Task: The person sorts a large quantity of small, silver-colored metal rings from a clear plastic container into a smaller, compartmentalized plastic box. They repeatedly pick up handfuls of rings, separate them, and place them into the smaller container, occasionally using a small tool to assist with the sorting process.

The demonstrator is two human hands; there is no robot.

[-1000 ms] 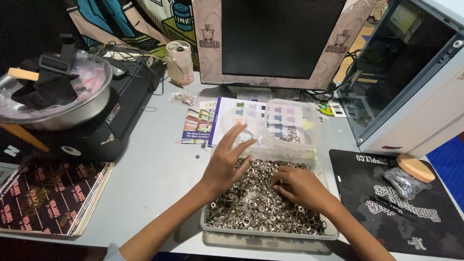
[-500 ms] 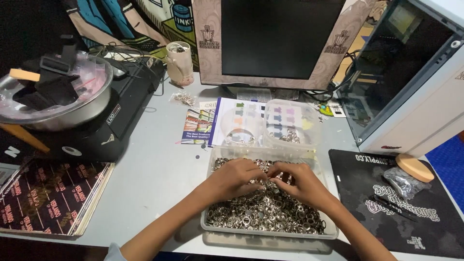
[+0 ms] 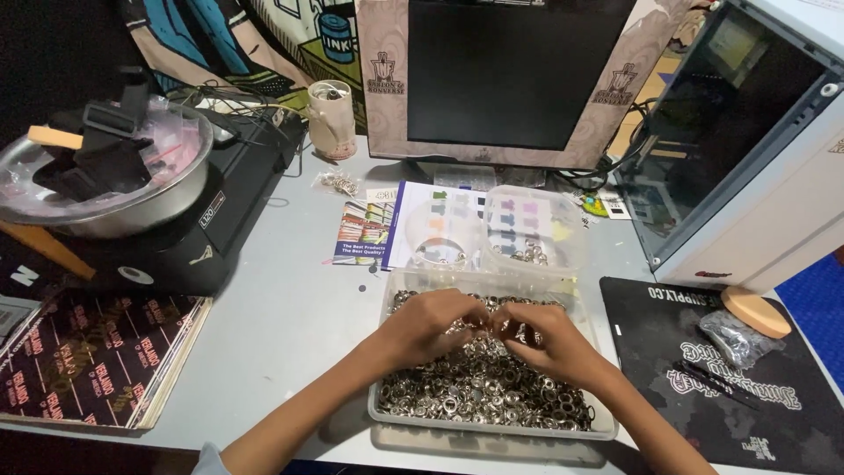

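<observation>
At the far left of the grey bench, a round steel bowl filled with black clips rests on a black box-shaped machine, with flat dark printed sheets in front of it. Right of these lie a printed colour leaflet and two small clear lidded tubs, set just behind the clear rectangular plastic tray of small silver metal eyelets, near enough, it seems, to take sorted pieces. The left hand and right hand meet fingertip to fingertip over the tray's middle, curled and pinching at eyelets; exactly which pieces they hold is hidden. Behind stands a dark monitor; a glass-sided computer case and a black printed mat crowd the right.
</observation>
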